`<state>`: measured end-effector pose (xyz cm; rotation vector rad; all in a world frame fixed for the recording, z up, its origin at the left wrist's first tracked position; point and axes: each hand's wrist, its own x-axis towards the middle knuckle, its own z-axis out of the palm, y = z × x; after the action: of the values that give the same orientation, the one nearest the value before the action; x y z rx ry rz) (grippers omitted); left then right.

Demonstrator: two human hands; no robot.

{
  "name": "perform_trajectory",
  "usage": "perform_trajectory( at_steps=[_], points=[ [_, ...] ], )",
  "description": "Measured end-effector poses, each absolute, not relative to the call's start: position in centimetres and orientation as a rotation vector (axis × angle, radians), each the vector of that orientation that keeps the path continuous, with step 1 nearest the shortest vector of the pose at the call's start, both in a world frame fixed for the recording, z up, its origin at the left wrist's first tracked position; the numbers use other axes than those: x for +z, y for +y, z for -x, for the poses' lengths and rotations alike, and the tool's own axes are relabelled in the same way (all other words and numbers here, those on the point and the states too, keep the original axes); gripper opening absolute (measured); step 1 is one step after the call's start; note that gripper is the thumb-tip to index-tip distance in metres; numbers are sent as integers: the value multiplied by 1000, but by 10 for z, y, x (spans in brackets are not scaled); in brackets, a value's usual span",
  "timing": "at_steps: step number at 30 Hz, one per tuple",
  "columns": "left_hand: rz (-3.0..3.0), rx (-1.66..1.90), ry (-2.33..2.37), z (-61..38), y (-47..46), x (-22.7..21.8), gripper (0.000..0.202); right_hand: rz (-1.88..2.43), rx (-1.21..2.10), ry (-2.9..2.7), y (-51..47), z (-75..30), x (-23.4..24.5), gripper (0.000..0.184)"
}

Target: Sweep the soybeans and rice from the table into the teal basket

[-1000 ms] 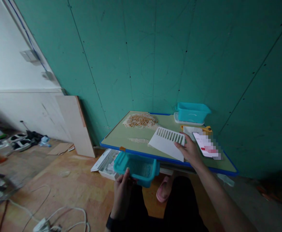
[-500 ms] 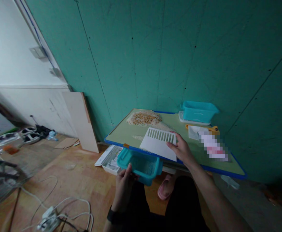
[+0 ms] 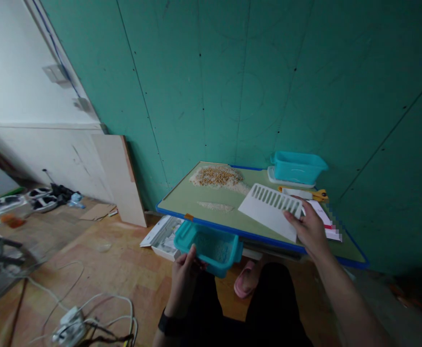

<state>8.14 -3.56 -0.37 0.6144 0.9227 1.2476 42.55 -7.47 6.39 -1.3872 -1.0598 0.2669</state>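
My left hand (image 3: 185, 277) grips the near left rim of a teal plastic bin (image 3: 229, 264), held below the table's front edge; a thin layer of pale grains seems to lie inside it. My right hand (image 3: 311, 230) is closed on the right end of a white slotted plastic scraper (image 3: 265, 215), tilted over the table (image 3: 182, 203). A mound of white grains mixed with yellow kernels (image 3: 216, 177) lies at the table's back left. Nearer the front edge runs a thin strip of white grains (image 3: 215, 206), left of the scraper.
A second teal bin (image 3: 299, 168) stands on a white lid (image 3: 274, 179) at the back right. Beside it lie a yellow-handled tool (image 3: 320, 194) and a paper (image 3: 332, 231). An open white box (image 3: 165, 243) sits below the table. Cables and a power strip (image 3: 72, 324) cover floor at left.
My right hand has moved right with the scraper, away from the table's front edge above the bin. More of the grain strip shows. My left hand and the bin stay nearly still.
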Motion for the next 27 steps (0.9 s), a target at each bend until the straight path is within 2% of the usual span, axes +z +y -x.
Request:
perform_trajectory(
  at_steps=[12,27],
  points=[
    [-623,1240,931,-78,-33,-3,54,1541,192,-1161,-51,-413,68,59],
    [-642,1234,916,-78,-32,-9,49,1369,371,-1216,9,-370,61,50]
  ],
)
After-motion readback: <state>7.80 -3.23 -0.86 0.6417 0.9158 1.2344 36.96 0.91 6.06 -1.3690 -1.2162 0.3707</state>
